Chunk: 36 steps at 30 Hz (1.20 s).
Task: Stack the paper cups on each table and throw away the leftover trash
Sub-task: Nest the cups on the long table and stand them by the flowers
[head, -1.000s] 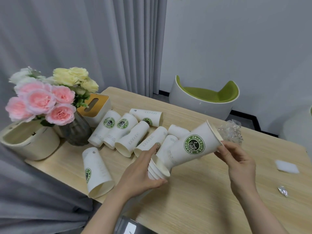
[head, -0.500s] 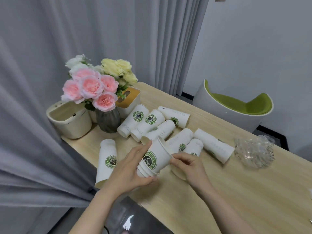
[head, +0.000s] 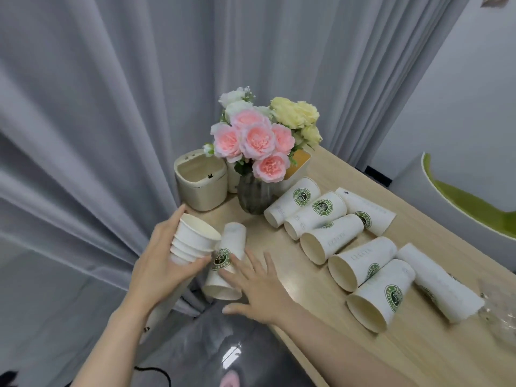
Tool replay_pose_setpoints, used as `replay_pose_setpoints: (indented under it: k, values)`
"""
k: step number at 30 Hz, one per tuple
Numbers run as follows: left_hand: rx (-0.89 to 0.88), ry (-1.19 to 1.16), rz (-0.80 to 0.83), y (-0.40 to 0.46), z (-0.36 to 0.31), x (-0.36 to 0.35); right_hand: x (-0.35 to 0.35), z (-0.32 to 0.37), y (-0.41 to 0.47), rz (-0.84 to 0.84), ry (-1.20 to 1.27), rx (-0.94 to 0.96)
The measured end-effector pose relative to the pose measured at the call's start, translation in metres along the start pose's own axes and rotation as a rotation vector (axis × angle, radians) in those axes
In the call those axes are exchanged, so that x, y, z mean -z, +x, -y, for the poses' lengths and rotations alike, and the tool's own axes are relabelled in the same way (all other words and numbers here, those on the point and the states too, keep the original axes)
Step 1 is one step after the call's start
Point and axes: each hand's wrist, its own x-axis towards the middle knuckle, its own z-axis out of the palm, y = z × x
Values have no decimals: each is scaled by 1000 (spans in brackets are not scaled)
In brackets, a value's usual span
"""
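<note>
While the left hand (head: 162,263) gripped the nested cup stack (head: 192,241), the right hand (head: 259,283), fingers spread, touched a fallen cup (head: 227,261) at the bench (head: 418,344) edge; risk: a nudge rolling it off.

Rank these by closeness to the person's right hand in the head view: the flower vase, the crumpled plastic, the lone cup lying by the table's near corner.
From the right hand:
1. Lone cup, under its fingertips.
2. Flower vase, behind, near the curtain.
3. Crumpled plastic, far right edge.
</note>
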Motion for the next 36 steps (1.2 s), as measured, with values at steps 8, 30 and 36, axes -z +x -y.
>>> replay_pose_setpoints:
  k: [8, 30, 36]
  values:
    - [60, 37, 4, -13, 35, 23, -13, 5, 62, 37, -265, -9]
    - [-54, 18, 148, 33, 33, 15, 21, -7, 29, -273, 332, -163]
    - [-123, 8, 215, 38, 22, 3, 38, -9, 14, -551, 713, -329]
